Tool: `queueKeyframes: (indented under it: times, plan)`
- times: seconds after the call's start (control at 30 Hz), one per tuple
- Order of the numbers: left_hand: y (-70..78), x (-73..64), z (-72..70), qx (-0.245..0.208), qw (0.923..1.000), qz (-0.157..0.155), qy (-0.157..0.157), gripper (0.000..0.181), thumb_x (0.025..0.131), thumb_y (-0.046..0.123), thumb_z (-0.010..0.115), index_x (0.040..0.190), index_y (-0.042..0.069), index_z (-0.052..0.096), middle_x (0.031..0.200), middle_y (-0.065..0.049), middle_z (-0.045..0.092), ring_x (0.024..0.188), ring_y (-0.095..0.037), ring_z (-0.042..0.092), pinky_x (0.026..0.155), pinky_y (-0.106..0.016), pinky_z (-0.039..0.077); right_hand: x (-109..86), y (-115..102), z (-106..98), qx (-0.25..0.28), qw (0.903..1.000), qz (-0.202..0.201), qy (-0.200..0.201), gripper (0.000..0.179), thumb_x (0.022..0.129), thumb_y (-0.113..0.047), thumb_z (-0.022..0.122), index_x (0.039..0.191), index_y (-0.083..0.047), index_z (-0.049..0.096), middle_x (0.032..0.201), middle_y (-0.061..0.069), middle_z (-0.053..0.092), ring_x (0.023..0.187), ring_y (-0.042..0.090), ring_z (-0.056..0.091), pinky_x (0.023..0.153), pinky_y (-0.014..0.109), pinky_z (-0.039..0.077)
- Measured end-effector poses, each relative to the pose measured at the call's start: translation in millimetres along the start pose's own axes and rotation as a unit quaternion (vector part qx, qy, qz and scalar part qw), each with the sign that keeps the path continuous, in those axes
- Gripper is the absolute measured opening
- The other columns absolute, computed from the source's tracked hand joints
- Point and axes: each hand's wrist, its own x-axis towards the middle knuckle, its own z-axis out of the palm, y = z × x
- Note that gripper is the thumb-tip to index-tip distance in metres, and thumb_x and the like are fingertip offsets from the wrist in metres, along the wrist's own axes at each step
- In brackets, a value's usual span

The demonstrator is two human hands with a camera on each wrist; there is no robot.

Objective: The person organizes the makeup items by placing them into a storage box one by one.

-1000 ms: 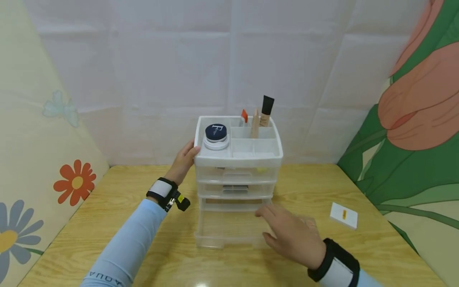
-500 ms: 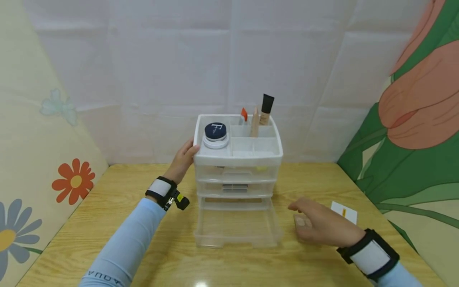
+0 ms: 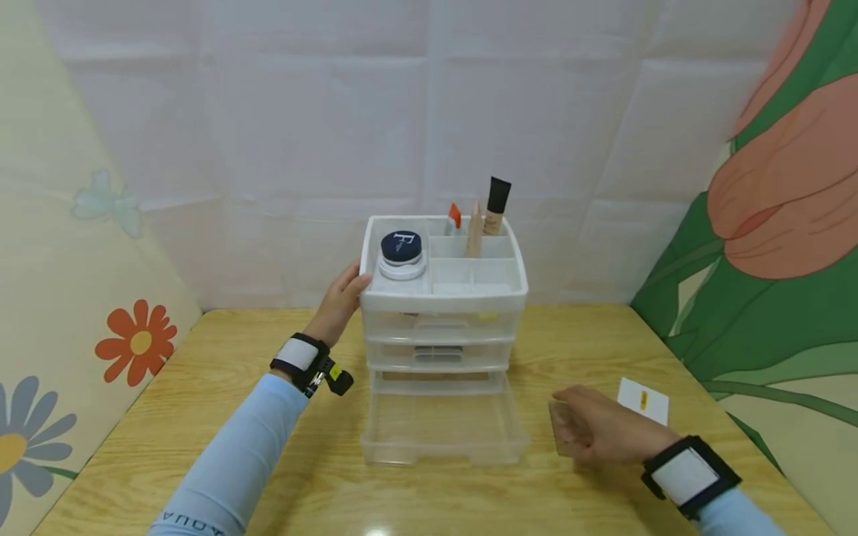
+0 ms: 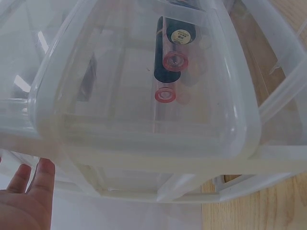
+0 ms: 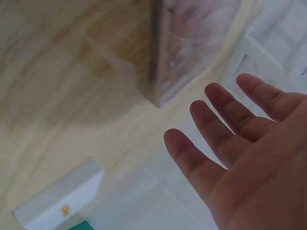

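Observation:
A white drawer organizer (image 3: 442,301) stands mid-table, its clear bottom drawer (image 3: 436,428) pulled out. My left hand (image 3: 335,307) rests against its upper left side; in the left wrist view the visible fingers (image 4: 41,184) are fairly straight at the frame. My right hand (image 3: 599,426) is right of the drawer, beside a flat square brownish case (image 3: 559,430). In the right wrist view that case (image 5: 189,52) stands on edge, with four extended fingers (image 5: 211,127) apart from it in this view; the thumb is hidden.
On the organizer's top sit a dark-lidded round compact (image 3: 401,247), a black-capped tube (image 3: 497,205) and other upright cosmetics. Two dark tubes with pink ends (image 4: 168,72) show through the organizer's side. A small white box (image 3: 643,402) lies beyond my right hand.
My right hand has moved right from above the open drawer to the square case, whose face now shows more. The left hand keeps its place on the organizer.

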Motion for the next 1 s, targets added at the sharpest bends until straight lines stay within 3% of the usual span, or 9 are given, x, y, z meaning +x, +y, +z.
queueKeyframes:
  times: [0.1,0.3,0.57,0.77,1.0]
  plan:
    - [-0.1,0.2,-0.1,0.002,1.0000,-0.001,0.000,0.061,0.098,0.029,0.044,0.154,0.009,0.027,0.153,-0.013,0.033,0.135,-0.027,0.035,0.111,-0.049,0.028,0.2,5,2,0.019,0.9997,0.013,-0.010,0.087,0.071,-0.024,0.086,0.139,0.006,0.040,0.110,0.008,0.048,0.082,0.015,0.048,0.063,0.026,0.045]
    - [-1.0,0.8,-0.5,0.007,1.0000,-0.001,0.002,0.060,0.099,0.028,0.044,0.153,0.008,0.029,0.151,-0.015,0.035,0.133,-0.027,0.036,0.110,-0.049,0.028,1.2,7,5,0.019,0.9998,0.005,-0.003,0.072,0.069,-0.010,0.083,0.129,0.003,0.045,0.097,0.004,0.047,0.083,0.016,0.045,0.064,0.025,0.042]
    - [-2.5,0.6,-0.4,0.002,1.0000,-0.003,0.000,0.059,0.099,0.025,0.042,0.153,0.006,0.028,0.151,-0.016,0.035,0.134,-0.028,0.035,0.111,-0.048,0.027,3.4,15,9,-0.017,0.9992,-0.014,0.032,0.072,0.070,-0.011,0.080,0.131,0.006,0.046,0.109,0.006,0.049,0.093,0.018,0.047,0.070,0.024,0.047]
    - [-3.3,-0.5,0.1,0.011,0.9999,-0.003,0.000,0.060,0.099,0.028,0.044,0.153,0.008,0.029,0.150,-0.015,0.036,0.133,-0.028,0.038,0.110,-0.048,0.030,4.7,18,9,-0.026,0.9993,-0.008,0.026,0.073,0.071,-0.019,0.082,0.131,0.005,0.048,0.115,0.008,0.050,0.100,0.022,0.048,0.077,0.028,0.049]
    - [-0.8,-0.6,1.3,0.006,1.0000,0.000,0.001,0.060,0.099,0.026,0.043,0.153,0.007,0.027,0.152,-0.015,0.034,0.135,-0.028,0.035,0.111,-0.049,0.028,7.9,19,8,-0.030,0.9993,-0.002,0.021,0.073,0.069,-0.018,0.082,0.130,0.005,0.049,0.116,0.008,0.050,0.102,0.023,0.049,0.082,0.030,0.048]
